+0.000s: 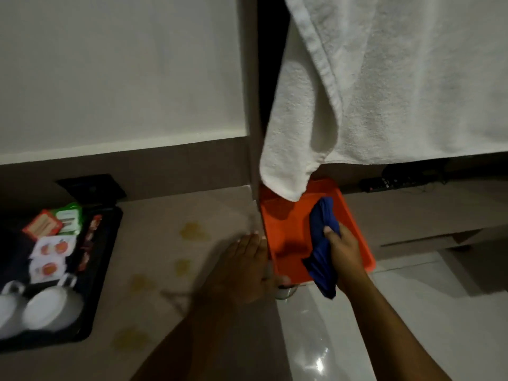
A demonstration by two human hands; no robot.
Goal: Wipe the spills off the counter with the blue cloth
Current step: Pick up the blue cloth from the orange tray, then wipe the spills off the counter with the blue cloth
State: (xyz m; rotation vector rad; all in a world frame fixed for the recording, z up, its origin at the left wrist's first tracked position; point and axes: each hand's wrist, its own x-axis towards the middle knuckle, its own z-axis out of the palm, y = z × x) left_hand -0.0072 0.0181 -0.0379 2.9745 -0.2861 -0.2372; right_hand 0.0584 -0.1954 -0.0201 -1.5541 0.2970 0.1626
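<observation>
A bunched blue cloth (321,243) hangs from my right hand (345,251), which grips it over an orange tray (286,229) to the right of the counter. My left hand (242,268) rests on the beige counter (154,224) at its right edge, fingers pointing away and apart; its thumb touches the tray's near rim. Several yellow spills lie on the counter: one (192,231) just left of the left hand's fingertips, others (182,266) (140,281) nearer me and one (129,338) by the front.
A black tray (104,259) on the counter's left holds sachets (52,251) and two white cups (52,309). A white towel (384,78) hangs down over the orange tray's far end. A dark remote (395,182) lies on a lower shelf behind. Glossy white floor (357,325) lies below right.
</observation>
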